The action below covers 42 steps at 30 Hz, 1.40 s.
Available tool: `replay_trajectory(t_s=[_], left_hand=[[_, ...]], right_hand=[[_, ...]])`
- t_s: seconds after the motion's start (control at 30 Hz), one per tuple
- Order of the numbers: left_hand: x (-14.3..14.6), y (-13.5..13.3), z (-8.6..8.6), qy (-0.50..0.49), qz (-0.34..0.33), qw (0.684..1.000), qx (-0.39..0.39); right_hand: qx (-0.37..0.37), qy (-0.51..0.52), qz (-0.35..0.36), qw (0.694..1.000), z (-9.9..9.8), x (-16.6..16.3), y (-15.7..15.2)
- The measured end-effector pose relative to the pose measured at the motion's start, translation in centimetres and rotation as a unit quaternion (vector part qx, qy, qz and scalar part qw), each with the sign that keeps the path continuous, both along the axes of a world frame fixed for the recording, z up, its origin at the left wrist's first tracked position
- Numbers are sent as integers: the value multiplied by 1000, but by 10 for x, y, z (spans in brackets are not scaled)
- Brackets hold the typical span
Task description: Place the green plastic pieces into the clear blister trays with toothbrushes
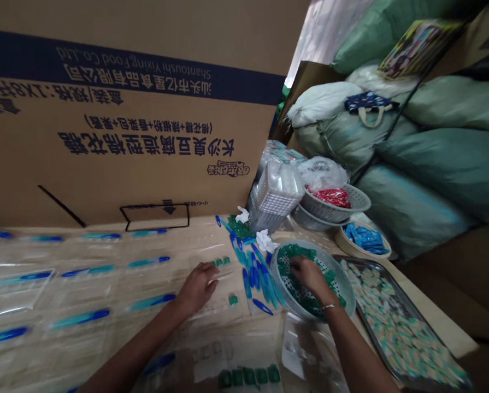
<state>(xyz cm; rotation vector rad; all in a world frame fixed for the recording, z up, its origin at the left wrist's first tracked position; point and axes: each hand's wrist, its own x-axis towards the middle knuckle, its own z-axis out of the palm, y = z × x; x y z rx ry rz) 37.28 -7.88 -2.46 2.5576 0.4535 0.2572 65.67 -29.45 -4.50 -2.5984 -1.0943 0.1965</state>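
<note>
So the left hand [197, 289] sits palm down on the tabletop [199, 234] near the middle of the frame, fingers loosely curled, with a few small green squares [221, 262] just past the fingertips and a single green square [233, 299] just beside them. Can't tell if that grip has anything in it. The right hand [308, 274] is down in a white perforated plastic colander [342, 284], right of center, with its fingers in among a layer of green pieces [295, 251]. Can't tell if it's pinching one either. Between the hands is a loose pile of blue-and-teal plastic sticks [254, 278], and more of them lie in clear plastic bags [80, 289] across the lower left. Lower right there's a metal tray [378, 266] of pale and teal pieces. A big printed cardboard box [105, 136] fills the upper left, with stuffed green sacks [432, 103] piled upper right.
</note>
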Motion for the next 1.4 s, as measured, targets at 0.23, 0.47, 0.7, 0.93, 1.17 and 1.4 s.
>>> replay_trajectory(t_s=[0.23,0.47,0.7,0.93,1.17,1.4], left_hand=[[-4,-15,0,-65,33,988,-137],[29,-42,-2,-170,143,771,-597],[11,-9,-12,-160,208,828,-496],[26,62,-4,-11,194,974,-114],[29,66,-18,102,125,987,-12],[28,68,-18,134,83,987,40]], right_hand=[[64,24,-15,998,14,-13,4],[319,395,113,854,18,-115,66],[317,273,159,894,9,-164,116],[156,56,248,955,7,-102,207],[96,30,334,937,-5,-83,245],[106,38,357,927,-10,-79,248]])
